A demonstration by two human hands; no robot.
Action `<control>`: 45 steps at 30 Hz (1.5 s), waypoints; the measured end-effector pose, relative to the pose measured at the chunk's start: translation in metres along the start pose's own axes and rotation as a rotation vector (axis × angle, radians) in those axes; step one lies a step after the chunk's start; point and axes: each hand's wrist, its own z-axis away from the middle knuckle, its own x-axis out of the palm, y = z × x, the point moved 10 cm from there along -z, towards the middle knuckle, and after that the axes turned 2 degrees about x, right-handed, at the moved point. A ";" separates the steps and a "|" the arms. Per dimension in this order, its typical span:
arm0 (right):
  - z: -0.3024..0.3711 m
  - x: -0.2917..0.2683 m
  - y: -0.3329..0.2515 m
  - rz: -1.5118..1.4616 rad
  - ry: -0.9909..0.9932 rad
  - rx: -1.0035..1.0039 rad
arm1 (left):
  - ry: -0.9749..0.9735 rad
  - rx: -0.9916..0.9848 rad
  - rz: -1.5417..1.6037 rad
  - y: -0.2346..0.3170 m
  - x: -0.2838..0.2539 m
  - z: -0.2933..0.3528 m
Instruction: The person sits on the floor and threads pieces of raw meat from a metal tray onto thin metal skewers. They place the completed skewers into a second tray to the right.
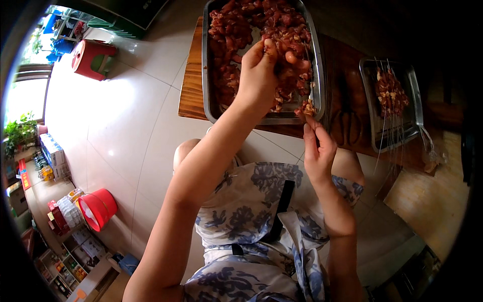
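A deep metal tray [207, 75] in front of me holds a heap of raw, dark red meat pieces [229, 30]. My left hand [259, 75] reaches into it, fingers curled and thumb pressed against them; whatever they pinch is hidden among the meat. At the tray's near right corner, my right hand [320, 148] is closed, thumb against fingers, on a meat skewer. Bits of reddish and pale meat [305, 107] show just beyond its fingertips, while the thin stick itself is hardly visible.
Right of the big tray, dark scissors [347, 118] lie on the wooden table [190, 90]. Beyond them, a smaller metal tray [415, 95] carries several threaded meat skewers [391, 93], their thin ends sticking out over its near edge. On the floor at left stand a red stool [93, 59] and a red bucket [98, 209].
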 end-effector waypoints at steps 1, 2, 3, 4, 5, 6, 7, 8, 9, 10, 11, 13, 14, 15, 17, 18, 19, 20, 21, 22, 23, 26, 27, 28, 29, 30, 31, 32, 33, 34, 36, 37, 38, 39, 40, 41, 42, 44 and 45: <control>-0.001 -0.001 -0.003 0.004 -0.008 -0.004 | -0.038 -0.030 0.031 0.000 0.000 -0.002; -0.001 -0.002 -0.004 0.015 0.003 -0.017 | -0.041 -0.022 0.009 0.001 -0.001 -0.002; -0.002 -0.004 -0.005 0.025 0.013 -0.030 | -0.044 -0.014 -0.013 0.002 -0.001 -0.002; -0.002 -0.006 -0.006 0.036 0.024 -0.042 | -0.047 -0.006 -0.035 0.003 -0.001 -0.003; -0.002 -0.006 -0.006 0.031 0.027 -0.051 | -0.054 -0.001 -0.037 0.005 0.003 0.000; -0.002 -0.007 -0.006 0.027 0.030 -0.059 | -0.065 -0.002 -0.047 0.004 0.004 0.001; -0.003 -0.007 -0.006 0.023 0.033 -0.067 | -0.076 -0.003 -0.057 0.003 0.005 0.002; -0.003 -0.007 -0.006 0.024 0.035 -0.070 | -0.087 -0.004 -0.067 0.002 0.006 0.002; -0.002 -0.007 -0.006 0.025 0.036 -0.073 | -0.091 0.005 -0.061 0.001 0.007 0.003; -0.002 -0.007 -0.006 0.026 0.038 -0.076 | -0.094 0.015 -0.056 0.000 0.008 0.003; -0.002 -0.007 -0.006 0.021 0.038 -0.073 | -0.097 0.024 -0.050 -0.002 0.009 0.003; -0.002 -0.007 -0.006 0.010 0.037 -0.067 | -0.118 0.022 -0.088 -0.005 0.010 0.004; -0.002 -0.007 -0.007 0.009 0.038 -0.069 | -0.128 0.021 -0.106 -0.006 0.011 0.005; -0.003 -0.008 -0.008 0.007 0.038 -0.071 | -0.116 0.002 -0.095 -0.008 0.011 0.006; -0.003 -0.008 -0.008 0.003 0.038 -0.055 | -0.092 -0.035 -0.072 -0.012 0.011 0.009; -0.003 -0.009 -0.007 0.002 0.037 -0.037 | -0.082 -0.027 -0.072 -0.011 0.011 0.009; -0.003 -0.009 -0.006 0.001 0.036 -0.019 | -0.071 -0.020 -0.073 -0.009 0.011 0.008; -0.003 -0.010 -0.008 0.016 0.040 -0.043 | -0.062 -0.013 -0.074 -0.008 0.012 0.008; -0.004 -0.012 -0.009 0.032 0.043 -0.068 | -0.044 0.019 -0.100 -0.003 0.011 0.008; -0.005 -0.013 -0.010 0.047 0.047 -0.092 | -0.025 0.052 -0.126 0.001 0.010 0.008; -0.005 -0.012 -0.012 0.048 0.047 -0.103 | -0.006 0.085 -0.154 0.007 0.008 0.007; -0.005 -0.011 -0.012 0.051 0.046 -0.094 | 0.027 0.123 -0.203 0.020 0.001 0.003; -0.003 -0.012 -0.008 0.053 0.043 -0.063 | 0.042 0.155 -0.206 0.021 -0.005 0.000; -0.002 -0.012 -0.004 0.054 0.040 -0.032 | 0.053 0.151 -0.213 0.021 -0.009 -0.002; -0.002 -0.012 -0.004 0.051 0.045 -0.044 | 0.064 0.148 -0.222 0.022 -0.012 -0.003; -0.002 -0.013 -0.005 0.048 0.051 -0.056 | 0.075 0.144 -0.230 0.022 -0.014 -0.004; -0.002 -0.013 -0.006 0.046 0.056 -0.069 | 0.074 0.154 -0.220 0.022 -0.016 -0.006; -0.002 -0.013 -0.005 0.042 0.058 -0.068 | 0.079 0.142 -0.177 0.021 -0.015 -0.005; -0.002 -0.013 -0.004 0.039 0.059 -0.067 | 0.084 0.131 -0.133 0.022 -0.013 -0.003; -0.002 -0.013 -0.003 0.036 0.060 -0.067 | 0.089 0.119 -0.089 0.022 -0.012 -0.003; -0.001 -0.013 -0.004 0.038 0.072 -0.096 | 0.039 0.112 -0.041 0.024 -0.007 -0.004; -0.001 -0.013 -0.004 0.039 0.077 -0.111 | 0.014 0.109 -0.017 0.024 -0.005 -0.004; -0.001 -0.013 -0.002 0.048 0.066 -0.081 | -0.015 0.099 -0.074 0.025 -0.005 -0.005; 0.000 -0.013 -0.001 0.058 0.054 -0.050 | -0.044 0.090 -0.131 0.025 -0.006 -0.007; 0.000 -0.013 0.001 0.067 0.042 -0.020 | -0.072 0.080 -0.188 0.025 -0.006 -0.008; 0.000 -0.013 0.000 0.061 0.048 -0.030 | -0.079 0.078 -0.193 0.025 -0.006 -0.008; 0.000 -0.014 -0.001 0.054 0.053 -0.041 | -0.087 0.076 -0.197 0.026 -0.006 -0.009; 0.000 -0.014 -0.002 0.044 0.058 -0.051 | -0.086 0.067 -0.194 0.025 -0.006 -0.010; 0.000 -0.014 -0.002 0.042 0.057 -0.051 | -0.079 0.061 -0.186 0.024 -0.008 -0.010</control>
